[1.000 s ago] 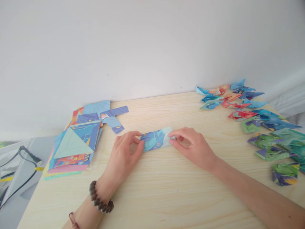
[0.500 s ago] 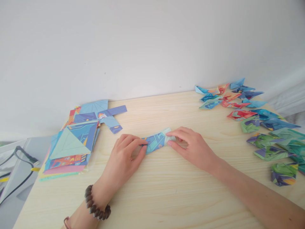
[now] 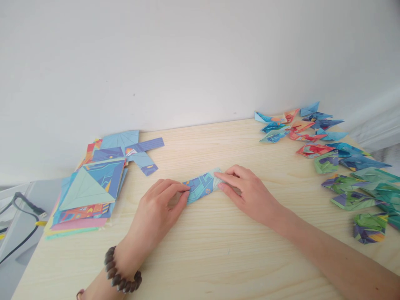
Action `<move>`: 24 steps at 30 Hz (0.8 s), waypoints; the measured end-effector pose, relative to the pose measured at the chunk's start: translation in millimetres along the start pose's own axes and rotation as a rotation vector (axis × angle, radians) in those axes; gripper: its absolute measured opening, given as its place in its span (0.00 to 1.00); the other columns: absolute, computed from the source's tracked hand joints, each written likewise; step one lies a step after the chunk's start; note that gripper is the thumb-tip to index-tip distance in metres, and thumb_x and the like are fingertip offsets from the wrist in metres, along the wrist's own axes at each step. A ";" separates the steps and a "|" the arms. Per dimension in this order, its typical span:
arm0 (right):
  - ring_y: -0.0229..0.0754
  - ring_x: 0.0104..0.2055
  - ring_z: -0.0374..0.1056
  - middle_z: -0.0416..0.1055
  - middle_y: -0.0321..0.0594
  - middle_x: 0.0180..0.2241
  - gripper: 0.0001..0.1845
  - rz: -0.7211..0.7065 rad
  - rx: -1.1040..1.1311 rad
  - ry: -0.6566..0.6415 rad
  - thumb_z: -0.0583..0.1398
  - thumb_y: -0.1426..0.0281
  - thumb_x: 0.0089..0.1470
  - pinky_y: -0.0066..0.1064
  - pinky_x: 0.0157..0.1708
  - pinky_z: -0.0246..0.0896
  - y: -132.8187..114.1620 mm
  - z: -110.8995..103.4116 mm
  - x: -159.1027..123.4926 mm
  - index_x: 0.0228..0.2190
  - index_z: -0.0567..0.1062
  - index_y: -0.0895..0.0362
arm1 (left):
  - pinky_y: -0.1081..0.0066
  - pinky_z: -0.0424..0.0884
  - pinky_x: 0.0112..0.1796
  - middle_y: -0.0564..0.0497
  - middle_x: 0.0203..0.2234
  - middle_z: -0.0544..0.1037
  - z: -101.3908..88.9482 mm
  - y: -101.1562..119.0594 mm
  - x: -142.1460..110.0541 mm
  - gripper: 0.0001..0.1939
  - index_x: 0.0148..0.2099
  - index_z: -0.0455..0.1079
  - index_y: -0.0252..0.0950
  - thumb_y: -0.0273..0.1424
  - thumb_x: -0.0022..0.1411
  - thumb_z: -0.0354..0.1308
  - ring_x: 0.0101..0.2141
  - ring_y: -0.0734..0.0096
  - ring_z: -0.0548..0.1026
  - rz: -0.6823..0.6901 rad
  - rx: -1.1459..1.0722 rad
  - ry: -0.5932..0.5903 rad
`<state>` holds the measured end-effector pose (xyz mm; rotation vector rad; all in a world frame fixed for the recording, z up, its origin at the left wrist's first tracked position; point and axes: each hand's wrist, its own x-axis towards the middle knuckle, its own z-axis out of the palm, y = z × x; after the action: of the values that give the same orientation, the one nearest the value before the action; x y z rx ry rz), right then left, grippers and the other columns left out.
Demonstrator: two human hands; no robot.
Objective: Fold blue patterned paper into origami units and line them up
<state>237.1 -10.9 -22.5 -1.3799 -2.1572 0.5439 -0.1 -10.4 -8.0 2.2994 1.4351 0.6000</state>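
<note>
The left hand (image 3: 162, 202) and the right hand (image 3: 248, 189) hold a folded paper (image 3: 200, 187) between them, one at each end. The left hand has its thumb and forefinger drawn close together on the blue patterned end; the right hand has its thumb and fingertips on the pale green end, with a narrow gap between them. The folded paper is at the middle of the wooden counter (image 3: 200, 254), a long narrow piece slanting slightly upward to the right. Whether it rests flat there or is raised a little, I cannot tell.

A bracelet (image 3: 116, 278) of dark beads circles the left wrist, and part of a copper-coloured band (image 3: 80, 294) shows farther up that arm.

On the left side of the counter lies an uneven stack of paper (image 3: 87, 189), with a pale green triangle showing on its top sheet. Just behind the stack are more sheets, with a purple strip (image 3: 153, 144) and a blue strip (image 3: 143, 161) sticking out to the right.

Along the right side sit many folded shapes (image 3: 301, 136), blue and red toward the wall (image 3: 193, 58), green and purple nearer the person. Past the left edge of the counter is a black cable (image 3: 28, 202) with a metal plug.
</note>
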 end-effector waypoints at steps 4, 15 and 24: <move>0.42 0.40 0.62 0.66 0.43 0.37 0.18 0.000 -0.048 -0.009 0.52 0.68 0.60 0.39 0.43 0.59 0.7 1.5 0.7 0.50 0.70 0.54 | 0.67 0.70 0.39 0.50 0.36 0.73 0.5 0.9 0.4 0.07 0.40 0.69 0.38 0.33 0.62 0.52 0.38 0.68 0.71 -0.004 0.019 0.012; 0.43 0.40 0.62 0.66 0.44 0.37 0.19 0.005 -0.112 -0.028 0.50 0.68 0.61 0.40 0.44 0.59 0.5 2.9 1.2 0.51 0.69 0.55 | 0.67 0.70 0.41 0.50 0.36 0.73 1.6 1.3 0.3 0.08 0.41 0.69 0.38 0.34 0.62 0.52 0.36 0.69 0.72 -0.038 0.002 0.007; 0.43 0.39 0.61 0.66 0.45 0.37 0.19 0.000 -0.133 -0.033 0.50 0.68 0.61 0.40 0.43 0.59 0.1 3.7 1.5 0.52 0.68 0.56 | 0.67 0.71 0.40 0.50 0.36 0.72 1.2 1.8 0.2 0.08 0.40 0.69 0.38 0.33 0.62 0.51 0.36 0.69 0.72 -0.026 0.023 0.011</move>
<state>234.3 -9.7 -25.1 -1.4496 -2.2553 0.4327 2.1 -11.0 -8.0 2.2953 1.4818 0.5928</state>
